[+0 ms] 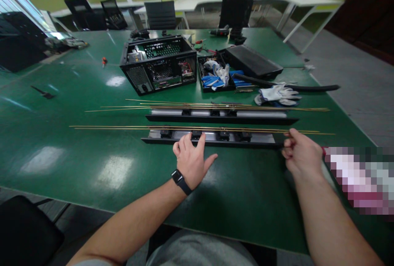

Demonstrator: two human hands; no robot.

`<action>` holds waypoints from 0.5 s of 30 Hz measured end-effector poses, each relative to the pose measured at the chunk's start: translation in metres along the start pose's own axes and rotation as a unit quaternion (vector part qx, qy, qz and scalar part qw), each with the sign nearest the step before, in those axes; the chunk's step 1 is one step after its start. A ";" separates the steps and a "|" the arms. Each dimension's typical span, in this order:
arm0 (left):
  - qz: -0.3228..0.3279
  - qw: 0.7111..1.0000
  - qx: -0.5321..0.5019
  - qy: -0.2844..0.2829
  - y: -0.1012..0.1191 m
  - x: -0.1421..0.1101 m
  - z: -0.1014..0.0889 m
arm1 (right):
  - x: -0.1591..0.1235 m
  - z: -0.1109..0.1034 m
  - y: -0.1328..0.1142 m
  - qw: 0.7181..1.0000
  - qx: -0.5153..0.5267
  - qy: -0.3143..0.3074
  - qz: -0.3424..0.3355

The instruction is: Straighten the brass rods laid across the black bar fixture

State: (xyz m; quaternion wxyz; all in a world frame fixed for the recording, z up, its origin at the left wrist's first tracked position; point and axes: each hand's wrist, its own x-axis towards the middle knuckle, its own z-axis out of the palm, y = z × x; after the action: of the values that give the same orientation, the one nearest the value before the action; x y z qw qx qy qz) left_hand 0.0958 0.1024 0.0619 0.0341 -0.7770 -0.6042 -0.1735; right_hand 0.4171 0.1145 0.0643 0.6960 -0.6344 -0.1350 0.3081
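Note:
Two long black-edged metal rails lie crosswise on the green table, the near rail (209, 143) in front of the far rail (221, 119). Small black blocks (223, 135) sit along each. Thin brass-coloured rods (117, 128) run lengthwise over the near rail, and more thin rods (117, 107) lie over the far one. My left hand (192, 161) is open, fingers spread, its fingertips at the near rail's middle. At that rail's right end, my right hand (300, 151) is closed with curled fingers beside the rods. What it grips is hidden.
Behind the rails stands an opened black computer case (160, 67). Right of it are a tray (215, 89) with gloves, a black panel (250, 60), a black tube (317, 88) and a glove pair (278, 94). A pixelated patch covers the right edge.

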 end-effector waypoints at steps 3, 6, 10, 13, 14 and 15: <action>-0.004 1.000 0.002 0.005 0.000 0.000 0.000 | 0.000 0.000 0.000 1.000 -0.001 0.001 0.000; 0.000 1.000 -0.003 0.001 -0.001 0.000 0.001 | 0.001 -0.001 0.000 1.000 -0.002 0.001 0.000; -0.011 1.000 -0.013 0.022 0.000 -0.002 0.001 | 0.001 -0.001 0.001 1.000 -0.004 0.005 -0.001; -0.013 0.997 -0.027 0.069 0.002 -0.005 0.002 | 0.001 -0.001 0.001 1.000 -0.003 0.004 0.000; -0.007 0.996 -0.033 0.079 0.002 -0.006 0.003 | 0.001 -0.001 0.001 1.000 -0.002 0.002 0.000; 0.003 0.996 -0.040 0.082 0.003 -0.007 0.004 | 0.001 0.000 0.001 1.000 -0.002 0.002 -0.001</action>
State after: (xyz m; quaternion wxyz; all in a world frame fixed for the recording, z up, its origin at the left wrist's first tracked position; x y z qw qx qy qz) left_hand 0.0978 0.0964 0.0562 0.0531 -0.7625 -0.5896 -0.2610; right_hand 0.4179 0.1148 0.0630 0.6952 -0.6361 -0.1350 0.3064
